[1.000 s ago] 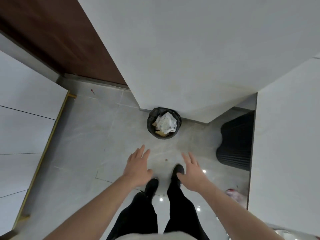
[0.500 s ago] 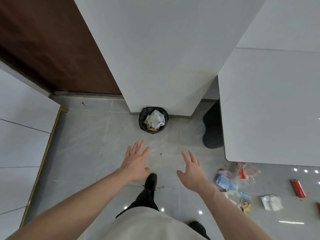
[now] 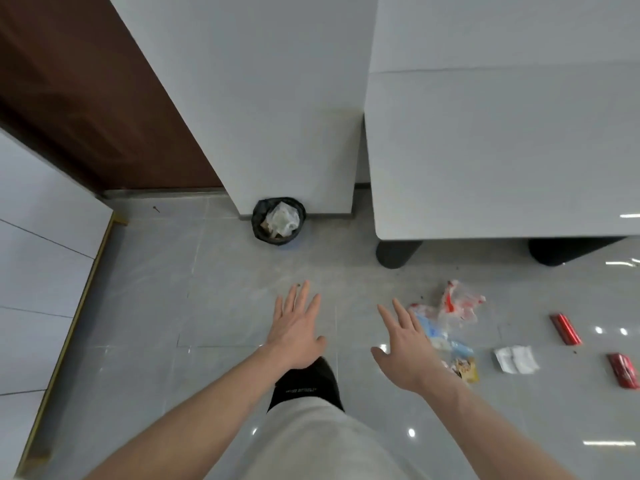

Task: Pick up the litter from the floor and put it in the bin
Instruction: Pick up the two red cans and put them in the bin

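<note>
On the floor at about three o'clock of the right hand (image 3: 403,351), the litter lies scattered: a clear bag (image 3: 453,303), a blue wrapper (image 3: 440,336), a snack packet (image 3: 465,368), a white sachet (image 3: 516,358) and two red wrappers (image 3: 565,329), while both hands, the left hand (image 3: 294,329) too, hang spread and empty. Risk, as I judge it, is that the thin, slippery pieces slide on the glossy tile or slip from a hurried handful. The bin (image 3: 278,221) stands at twelve o'clock against the wall, already quite full, so pieces may spill; the tabletop (image 3: 502,150) and its dark legs (image 3: 398,252) crowd the litter's far side.

Grey marbled floor (image 3: 173,289); black-lined bin (image 3: 278,220) at twelve o'clock — red wrappers (image 3: 565,328), white packet (image 3: 516,358), blue-and-white bag (image 3: 438,336) at three o'clock.
</note>
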`<move>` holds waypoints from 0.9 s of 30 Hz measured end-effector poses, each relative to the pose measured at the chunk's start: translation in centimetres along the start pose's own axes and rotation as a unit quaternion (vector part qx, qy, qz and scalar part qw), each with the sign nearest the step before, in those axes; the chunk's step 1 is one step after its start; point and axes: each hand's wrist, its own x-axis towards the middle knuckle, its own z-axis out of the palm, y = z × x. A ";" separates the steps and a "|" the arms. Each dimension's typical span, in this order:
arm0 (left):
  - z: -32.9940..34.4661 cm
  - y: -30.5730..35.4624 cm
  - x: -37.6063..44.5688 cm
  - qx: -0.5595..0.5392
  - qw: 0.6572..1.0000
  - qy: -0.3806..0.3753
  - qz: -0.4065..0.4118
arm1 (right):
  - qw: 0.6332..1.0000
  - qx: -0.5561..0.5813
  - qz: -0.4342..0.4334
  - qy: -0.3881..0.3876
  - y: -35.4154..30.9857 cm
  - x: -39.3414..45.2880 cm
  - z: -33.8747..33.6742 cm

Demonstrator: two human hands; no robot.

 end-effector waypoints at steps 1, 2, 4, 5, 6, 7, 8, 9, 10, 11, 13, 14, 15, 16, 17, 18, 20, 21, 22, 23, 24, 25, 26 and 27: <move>1.1 1.2 -1.0 0.010 1.000 -0.005 0.006 | 1.000 -0.010 0.009 -0.013 1.4 -1.3 0.6; 1.8 2.3 -1.9 0.019 1.000 -0.010 0.009 | 0.999 -0.022 0.015 -0.026 2.7 -2.4 1.0; 2.8 4.2 -3.1 0.023 1.000 -0.016 0.006 | 0.998 -0.039 0.020 -0.035 5.1 -4.4 1.5; 3.0 5.1 -3.3 0.024 1.000 -0.015 0.003 | 0.998 -0.049 0.019 -0.034 6.2 -5.0 1.5; 3.2 5.9 -3.3 0.029 0.999 -0.017 0.002 | 0.997 -0.061 0.019 -0.034 7.2 -5.5 1.3; 3.5 6.7 -3.1 0.034 0.999 -0.021 0.003 | 0.997 -0.074 0.018 -0.035 8.2 -5.9 1.1; 3.8 7.4 -2.7 0.040 0.999 -0.027 0.005 | 0.996 -0.084 0.021 -0.034 9.3 -6.2 0.9; 4.2 8.2 -2.1 0.046 0.998 -0.032 0.008 | 0.995 -0.093 0.029 -0.033 10.6 -6.5 0.7; 4.5 9.1 -1.4 0.054 0.998 -0.037 0.012 | 0.994 -0.096 0.044 -0.033 12.1 -6.7 0.5; 4.7 10.1 -0.5 0.065 0.997 -0.044 0.019 | 0.993 -0.094 0.062 -0.036 13.5 -7.0 0.3; 5.1 12.3 1.1 0.079 0.995 -0.055 0.037 | 0.991 -0.092 0.087 -0.042 16.5 -7.9 -0.3; 5.3 13.4 1.9 0.087 0.994 -0.053 0.048 | 0.990 -0.094 0.095 -0.037 18.1 -8.3 -0.5; 5.4 14.7 2.7 0.097 0.992 -0.053 0.057 | 0.989 -0.096 0.104 -0.034 19.7 -8.6 -0.9; 5.5 16.0 3.4 0.100 0.991 -0.057 0.063 | 0.988 -0.094 0.115 -0.037 21.1 -8.9 -1.3; 5.5 17.2 3.9 0.098 0.991 -0.063 0.067 | 0.987 -0.090 0.127 -0.044 22.3 -9.2 -1.7; 5.5 18.4 4.2 0.096 0.991 -0.064 0.069 | 0.986 -0.086 0.138 -0.049 23.4 -9.3 -2.1; 6.0 20.8 4.6 0.091 0.991 -0.052 0.077 | 0.983 -0.086 0.151 -0.058 25.3 -9.3 -2.6; 6.3 21.8 4.7 0.088 0.992 -0.048 0.082 | 0.983 -0.086 0.152 -0.063 26.0 -9.2 -2.9; 6.7 22.8 4.8 0.083 0.992 -0.046 0.085 | 0.983 -0.085 0.150 -0.068 26.7 -9.1 -3.1; 7.2 23.5 4.6 0.081 0.992 -0.046 0.083 | 0.983 -0.084 0.144 -0.070 27.3 -9.0 -3.2; 7.8 24.2 4.3 0.078 0.993 -0.047 0.075 | 0.984 -0.086 0.136 -0.072 28.0 -8.9 -3.2; 8.4 24.7 4.0 0.075 0.994 -0.048 0.064 | 0.985 -0.089 0.128 -0.074 28.7 -8.8 -3.3; 9.0 25.3 3.6 0.069 0.995 -0.049 0.050 | 0.985 -0.094 0.119 -0.077 29.5 -8.6 -3.3; 9.6 25.8 3.2 0.063 0.996 -0.050 0.036 | 0.986 -0.098 0.112 -0.082 30.5 -8.6 -3.3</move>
